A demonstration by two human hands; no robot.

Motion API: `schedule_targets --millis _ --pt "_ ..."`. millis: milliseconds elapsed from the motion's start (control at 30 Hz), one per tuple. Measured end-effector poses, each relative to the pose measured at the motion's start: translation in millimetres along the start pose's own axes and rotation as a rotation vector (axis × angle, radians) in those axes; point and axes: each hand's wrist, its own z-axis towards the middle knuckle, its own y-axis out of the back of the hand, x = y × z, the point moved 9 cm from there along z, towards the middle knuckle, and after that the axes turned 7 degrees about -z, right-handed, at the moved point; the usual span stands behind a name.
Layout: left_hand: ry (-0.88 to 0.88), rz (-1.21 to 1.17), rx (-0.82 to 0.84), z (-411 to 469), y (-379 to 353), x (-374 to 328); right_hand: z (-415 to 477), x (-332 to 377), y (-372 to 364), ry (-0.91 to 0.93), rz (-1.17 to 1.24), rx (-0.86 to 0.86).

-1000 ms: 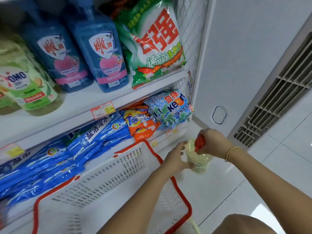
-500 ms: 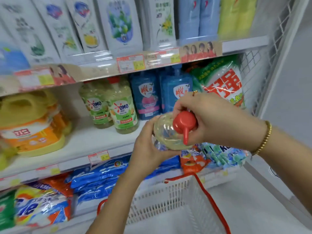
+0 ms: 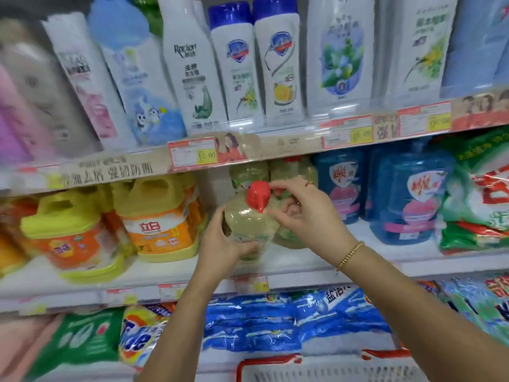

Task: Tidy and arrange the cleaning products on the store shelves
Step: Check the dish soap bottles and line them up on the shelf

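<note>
Store shelves [image 3: 289, 264] packed with soap fill my view. My left hand [image 3: 220, 244] curls round the side of a clear yellow bottle [image 3: 245, 221] and holds it. My right hand [image 3: 311, 216] pinches its red cap [image 3: 258, 194] with finger and thumb. The bottle is at the front of the middle shelf, between yellow tubs [image 3: 159, 216] and blue bottles [image 3: 413, 199]. I cannot tell if it stands down yet. A white basket [image 3: 270, 361] is down low.

"Tide" on orange bag [image 3: 140, 337], "立白" on yellow jug [image 3: 159, 224], "12.00" on price tag [image 3: 192, 154]
</note>
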Motion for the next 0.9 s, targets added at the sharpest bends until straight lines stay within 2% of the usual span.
schedule_targets --millis 67,133,367,533,767,900 --pt "0.037 -0.034 -0.034 16 11 15 -5 -21 -15 -0.063 0.055 -0.046" --pt "0.076 -0.043 -0.034 33 13 27 -11 -40 -36 -0.092 0.085 -0.017" --pt "0.154 -0.078 -0.035 72 -8 57 -20 -79 -90 -0.093 -0.123 0.12" --pt "0.143 -0.123 -0.036 81 -12 61 -24 -104 -120 -0.148 -0.151 0.242" --pt "0.12 -0.155 -0.107 75 -11 67 -36 -117 -136 -0.168 -0.278 0.222" --pt "0.1 -0.155 -0.04 70 -15 63 -36 -121 -136 -0.201 -0.263 0.224"
